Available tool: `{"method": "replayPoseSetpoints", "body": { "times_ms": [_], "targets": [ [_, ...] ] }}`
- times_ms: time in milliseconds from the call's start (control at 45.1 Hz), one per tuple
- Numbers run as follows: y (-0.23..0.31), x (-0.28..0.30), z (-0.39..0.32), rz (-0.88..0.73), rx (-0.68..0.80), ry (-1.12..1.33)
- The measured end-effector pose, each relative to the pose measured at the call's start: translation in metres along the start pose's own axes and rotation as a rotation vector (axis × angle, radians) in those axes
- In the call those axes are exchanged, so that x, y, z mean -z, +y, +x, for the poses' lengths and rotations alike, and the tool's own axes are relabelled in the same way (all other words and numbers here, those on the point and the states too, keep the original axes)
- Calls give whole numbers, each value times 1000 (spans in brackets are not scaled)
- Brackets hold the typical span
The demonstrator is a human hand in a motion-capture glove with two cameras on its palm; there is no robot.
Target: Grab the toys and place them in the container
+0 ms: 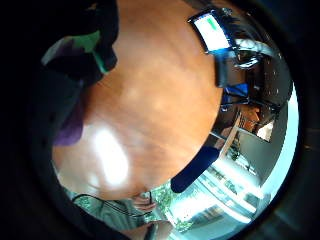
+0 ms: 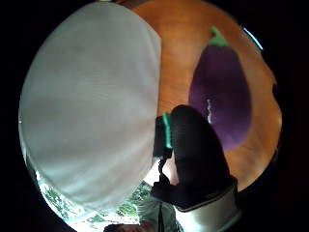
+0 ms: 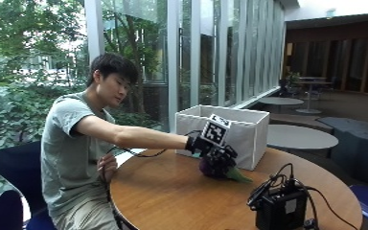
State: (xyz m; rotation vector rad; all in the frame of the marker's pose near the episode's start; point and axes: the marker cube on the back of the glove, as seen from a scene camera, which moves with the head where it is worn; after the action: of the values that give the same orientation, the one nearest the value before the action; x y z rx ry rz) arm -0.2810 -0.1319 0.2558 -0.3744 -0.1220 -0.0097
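Note:
A purple toy eggplant [image 3: 217,167] with a green stem lies on the round wooden table [image 3: 165,191], right in front of the white fabric container [image 3: 241,127]. My gloved right hand [image 3: 211,146] is lowered over the eggplant with its fingers reaching down to its top. In the thumb side palm view the eggplant [image 2: 222,92] lies on the wood beyond my straight thumb [image 2: 193,150], apart from it, with the container's wall [image 2: 91,106] beside it. In the little finger side view the eggplant's purple edge [image 1: 70,125] shows beside my dark fingers.
A black device [image 3: 280,208] with cables stands near the table's front right edge and also shows in the palm view [image 1: 212,32]. The person's bare left hand [image 3: 106,167] rests at the table's left edge. Blue chairs stand around the table.

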Motion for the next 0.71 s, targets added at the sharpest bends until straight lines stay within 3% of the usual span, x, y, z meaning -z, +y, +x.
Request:
{"method": "replayPoseSetpoints", "body": {
  "times_ms": [89,178,444,577,710],
  "targets": [
    [-6,-32,-9,-36,17,-48],
    [-6,-42,-15,54,26,-111],
    [-12,-38,-18,311,-24,-115],
    [-17,-33,-7,346,-40,-224],
    [-10,-16,2,341,-19,-157]
  ]
}}
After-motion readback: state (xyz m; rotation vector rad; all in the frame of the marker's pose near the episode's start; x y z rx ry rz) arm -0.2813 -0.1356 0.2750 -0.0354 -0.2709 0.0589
